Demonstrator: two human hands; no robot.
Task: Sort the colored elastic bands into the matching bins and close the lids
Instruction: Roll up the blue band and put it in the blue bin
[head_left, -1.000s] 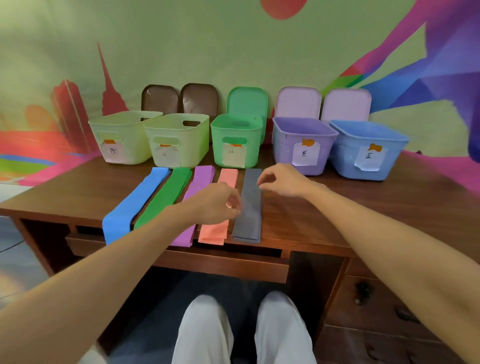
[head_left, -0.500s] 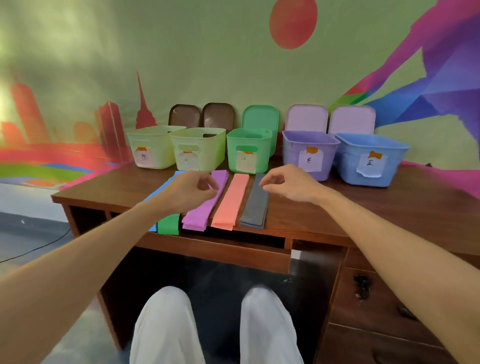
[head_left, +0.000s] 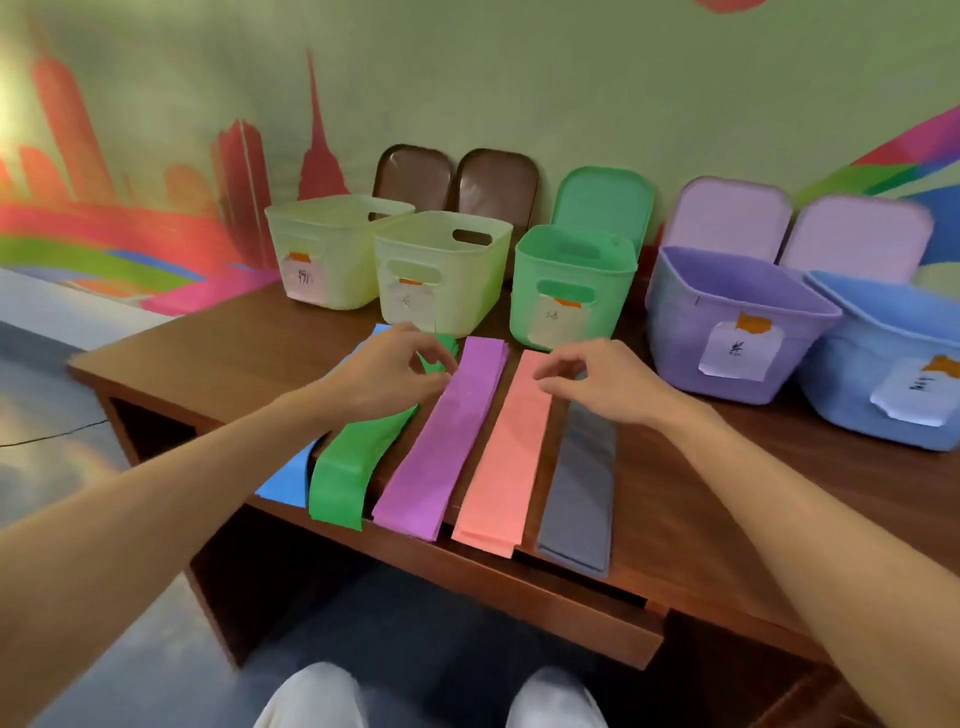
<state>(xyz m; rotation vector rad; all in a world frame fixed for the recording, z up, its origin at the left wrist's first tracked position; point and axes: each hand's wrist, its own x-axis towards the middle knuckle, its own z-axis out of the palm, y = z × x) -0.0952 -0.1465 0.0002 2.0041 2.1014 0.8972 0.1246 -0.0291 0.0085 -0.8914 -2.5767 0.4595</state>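
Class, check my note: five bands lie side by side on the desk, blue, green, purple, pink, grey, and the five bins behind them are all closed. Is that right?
Wrong on the bins: the head view shows all five open, for instance the purple bin, with lids such as the green lid propped upright behind them. The rest stands.

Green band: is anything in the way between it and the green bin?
Nothing visible. The left hand pinches the green band; only the flat purple band lies toward the open green bin.
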